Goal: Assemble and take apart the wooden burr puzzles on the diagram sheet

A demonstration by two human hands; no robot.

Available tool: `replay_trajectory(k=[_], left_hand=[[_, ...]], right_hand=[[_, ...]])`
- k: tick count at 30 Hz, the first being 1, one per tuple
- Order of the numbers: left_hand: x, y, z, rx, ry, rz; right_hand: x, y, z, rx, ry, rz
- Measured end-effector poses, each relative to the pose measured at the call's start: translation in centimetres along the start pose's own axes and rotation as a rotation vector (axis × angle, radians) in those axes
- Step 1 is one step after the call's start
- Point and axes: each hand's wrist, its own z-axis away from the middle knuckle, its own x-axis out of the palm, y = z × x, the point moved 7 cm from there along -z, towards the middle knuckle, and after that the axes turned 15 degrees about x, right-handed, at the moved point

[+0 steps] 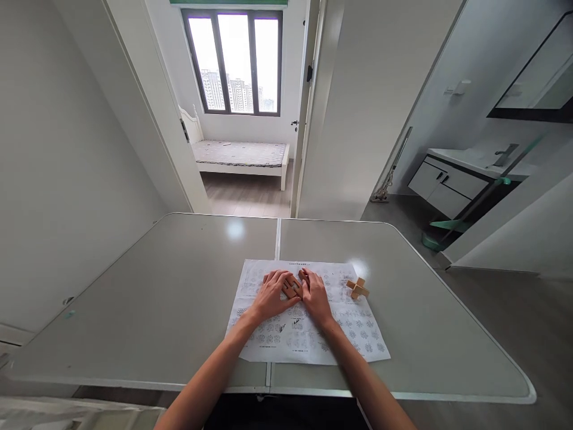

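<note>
Notched brown wooden puzzle pieces lie side by side over the printed sheet, between my two hands. My left hand curves over their left side, with its fingers on the far edge and its thumb along the near edge. On the right, my right hand grips a wooden piece whose end shows beyond the fingers; the rest of it is hidden. A lighter, cross-shaped wooden burr puzzle rests at the sheet's right edge, apart from both hands.
The sheet carries rows of small diagrams and lies across the seam of a grey table with a pale rim. Beyond the table are a doorway, a bed and a window. A washbasin cabinet stands off to the right.
</note>
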Motion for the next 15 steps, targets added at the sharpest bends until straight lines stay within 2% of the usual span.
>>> replay_trajectory(k=[15], left_hand=[[0.26,0.04,0.22,0.019,-0.030,0.014]], right_hand=[[-0.61,-0.67,-0.11,0.032,0.016,-0.090]])
